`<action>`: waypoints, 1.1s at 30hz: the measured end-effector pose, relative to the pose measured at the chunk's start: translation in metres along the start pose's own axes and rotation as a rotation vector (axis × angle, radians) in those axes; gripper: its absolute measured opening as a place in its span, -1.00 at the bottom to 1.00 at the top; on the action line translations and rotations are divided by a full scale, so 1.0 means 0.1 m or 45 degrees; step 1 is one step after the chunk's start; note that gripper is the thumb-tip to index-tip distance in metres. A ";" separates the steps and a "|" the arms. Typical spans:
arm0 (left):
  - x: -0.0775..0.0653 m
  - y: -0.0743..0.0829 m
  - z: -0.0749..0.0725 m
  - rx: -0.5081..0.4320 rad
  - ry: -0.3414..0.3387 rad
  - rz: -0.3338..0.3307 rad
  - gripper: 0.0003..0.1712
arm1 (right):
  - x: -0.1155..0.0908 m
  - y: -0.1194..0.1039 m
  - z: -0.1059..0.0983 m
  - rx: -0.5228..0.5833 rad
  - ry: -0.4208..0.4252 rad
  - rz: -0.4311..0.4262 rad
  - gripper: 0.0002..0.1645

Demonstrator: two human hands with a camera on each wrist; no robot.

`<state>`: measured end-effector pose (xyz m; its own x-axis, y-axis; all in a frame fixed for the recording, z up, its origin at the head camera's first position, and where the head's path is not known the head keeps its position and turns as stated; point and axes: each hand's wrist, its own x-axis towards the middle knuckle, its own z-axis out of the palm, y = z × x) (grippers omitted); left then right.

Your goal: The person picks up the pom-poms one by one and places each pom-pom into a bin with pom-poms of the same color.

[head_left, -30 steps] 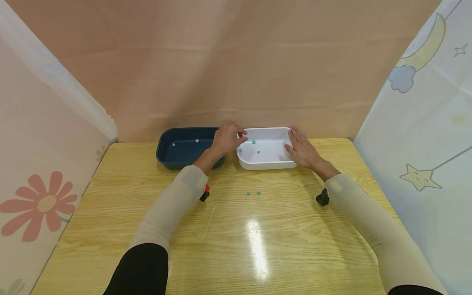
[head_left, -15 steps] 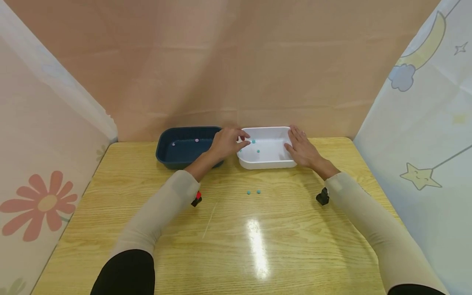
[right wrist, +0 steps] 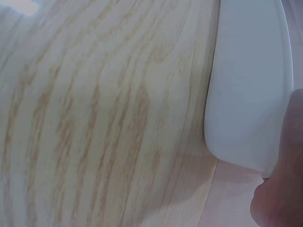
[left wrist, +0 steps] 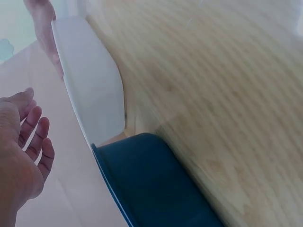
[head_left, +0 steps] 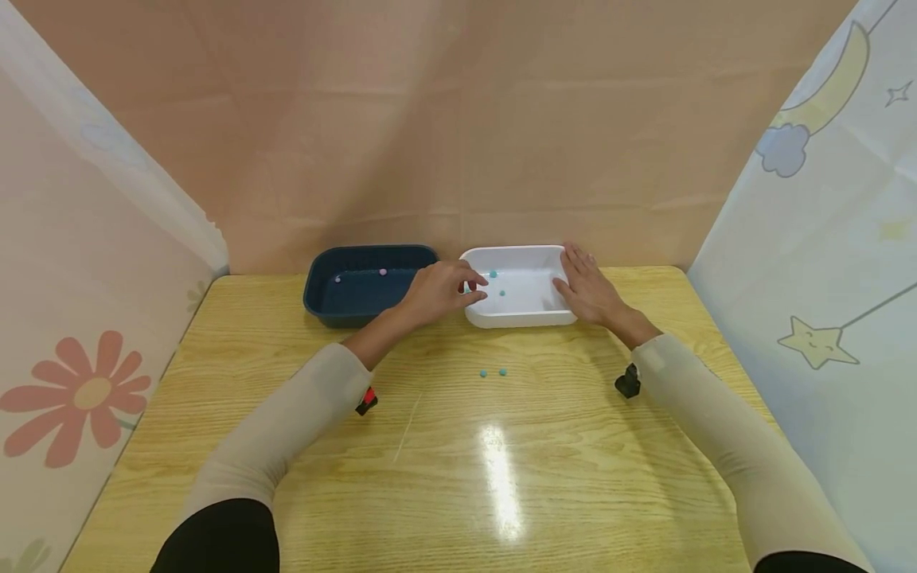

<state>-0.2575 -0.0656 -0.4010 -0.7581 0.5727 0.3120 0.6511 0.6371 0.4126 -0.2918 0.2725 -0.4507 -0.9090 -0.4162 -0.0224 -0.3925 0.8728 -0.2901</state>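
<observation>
My left hand (head_left: 437, 290) hovers by the left end of a white tray (head_left: 519, 320). Its fingers are loosely bent, with thumb and forefinger apart; nothing shows between them in the left wrist view. Straight fingers of my right hand (head_left: 589, 291) rest over the tray's right end, the thumb lying at the inner side of the rim. Inside this tray are small teal balls (head_left: 493, 274), one partly behind the left hand. A dark blue tray (head_left: 344, 321) stands to the left, holding a pink ball (head_left: 383, 272) and a paler ball (head_left: 338, 279).
Two more teal balls, one left (head_left: 483, 373) and one right (head_left: 503, 372), lie on the wooden table (head_left: 444, 461) in front of the white tray. A brown backdrop (head_left: 458, 143) rises behind the trays. Printed sheets flank both sides of the table.
My left hand has drawn back slightly toward me and lower, its thumb and forefinger now further apart. The right hand stays on the white tray, and the balls have not visibly moved.
</observation>
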 end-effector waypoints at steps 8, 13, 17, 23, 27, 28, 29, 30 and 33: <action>-0.21 0.11 0.06 -0.030 -0.062 0.058 -0.74 | 0.00 -0.01 0.00 0.000 0.006 -0.001 -0.13; -0.33 0.13 0.12 -0.042 -0.104 0.066 -0.76 | -0.01 -0.02 -0.01 -0.001 0.006 -0.001 -0.13; -0.43 0.13 0.17 -0.030 -0.147 0.101 -0.76 | -0.01 -0.02 -0.02 -0.002 0.003 0.000 -0.13; -0.52 0.14 0.24 -0.021 -0.237 0.151 -0.74 | 0.00 0.01 -0.01 -0.004 0.001 0.003 -0.13; -0.57 0.14 0.29 -0.028 -0.282 0.176 -0.74 | 0.00 0.02 0.00 -0.003 0.003 0.002 -0.12; -0.58 0.14 0.31 -0.032 -0.289 0.185 -0.74 | 0.00 0.02 0.00 -0.001 0.003 0.002 -0.12; -0.58 0.14 0.32 -0.035 -0.298 0.195 -0.74 | 0.00 0.02 0.00 0.000 0.003 0.002 -0.12; -0.59 0.14 0.34 -0.042 -0.305 0.207 -0.75 | 0.00 0.02 0.00 0.000 0.003 0.002 -0.12; -0.61 0.14 0.38 -0.053 -0.328 0.236 -0.76 | -0.01 0.02 -0.01 0.000 0.003 0.001 -0.12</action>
<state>-0.2006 -0.0725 -0.4471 -0.5886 0.7923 0.1606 0.7713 0.4909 0.4051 -0.2916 0.2745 -0.4506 -0.9097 -0.4147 -0.0201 -0.3917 0.8733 -0.2898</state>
